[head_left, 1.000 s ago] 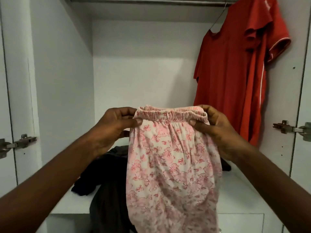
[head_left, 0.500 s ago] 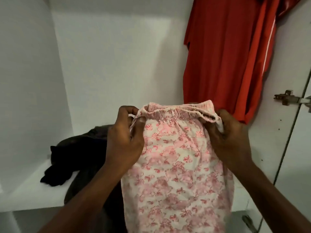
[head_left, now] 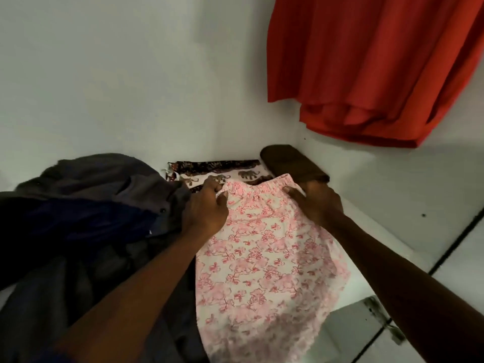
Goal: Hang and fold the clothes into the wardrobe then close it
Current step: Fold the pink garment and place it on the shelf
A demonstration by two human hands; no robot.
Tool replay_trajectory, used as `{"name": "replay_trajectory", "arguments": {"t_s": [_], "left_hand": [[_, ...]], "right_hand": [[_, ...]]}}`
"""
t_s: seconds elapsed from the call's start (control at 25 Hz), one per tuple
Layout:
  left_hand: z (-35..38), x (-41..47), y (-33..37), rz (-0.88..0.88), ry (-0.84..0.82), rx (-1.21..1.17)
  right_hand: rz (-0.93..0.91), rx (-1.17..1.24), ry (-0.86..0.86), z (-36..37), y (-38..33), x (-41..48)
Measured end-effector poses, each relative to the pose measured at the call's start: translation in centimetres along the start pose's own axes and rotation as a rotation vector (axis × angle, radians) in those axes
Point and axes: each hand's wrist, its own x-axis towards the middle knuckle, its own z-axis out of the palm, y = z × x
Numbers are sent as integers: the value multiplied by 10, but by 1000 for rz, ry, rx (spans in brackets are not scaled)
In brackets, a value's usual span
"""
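While left grip [head_left: 207,208] and right grip [head_left: 317,205] pinch its elastic waistband [head_left: 251,188], the pink floral fabric shorts [head_left: 262,258] lie limp. Probably light, floppy: hold those corners.

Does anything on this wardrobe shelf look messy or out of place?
Yes. The dark clothes heap on the left of the shelf lies crumpled and unfolded, unlike the folded elephant-print cloth and brown cloth behind. The pink floral garment overhangs the shelf front.

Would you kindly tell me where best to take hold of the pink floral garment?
Grip the gathered waistband at its two ends, reaching in from the front. The pink floral garment lies spread, band farthest in; the left hand and right hand hold there.
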Motion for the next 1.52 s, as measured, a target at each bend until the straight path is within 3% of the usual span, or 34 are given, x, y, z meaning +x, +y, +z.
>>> {"name": "replay_trajectory", "arguments": {"t_s": [0.28, 0.36, 0.52, 0.64, 0.76, 0.88, 1.0, 1.08, 1.28, 1.36, 1.52], "left_hand": [[42, 44, -35, 83, -49, 217], [48, 53, -34, 90, -76, 246], [21, 48, -22, 8, -243, 140], [-25, 13, -24, 38, -312, 316], [-54, -37, -22, 48, -468, 612], [-51, -48, -16, 21, -558, 616], [-36, -50, -6, -18, -633, 522], [-27, -54, -8, -78, -564, 397], [-26, -74, 17, -322, -266, -368], [-26, -80, 29, -361, -154, -515], [-36, -90, 40, -452, -183, -935]], "right_hand": [[-91, -493, -35, 45, 9, 41], [-49, -422, -75, 51, 9, 53], [219, -125, -183, 28, 9, 40], [345, -126, -250, -3, 16, -27], [332, -171, -277, -12, 21, -87], [269, -57, -293, -4, 15, -93], [193, -60, -267, 0, 12, -93], [174, 31, -201, -2, 20, -95], [390, 988, -173, -17, 42, -98], [367, 1152, -168, -24, 50, -101], [245, 1425, -321, -36, 66, -104]]}}
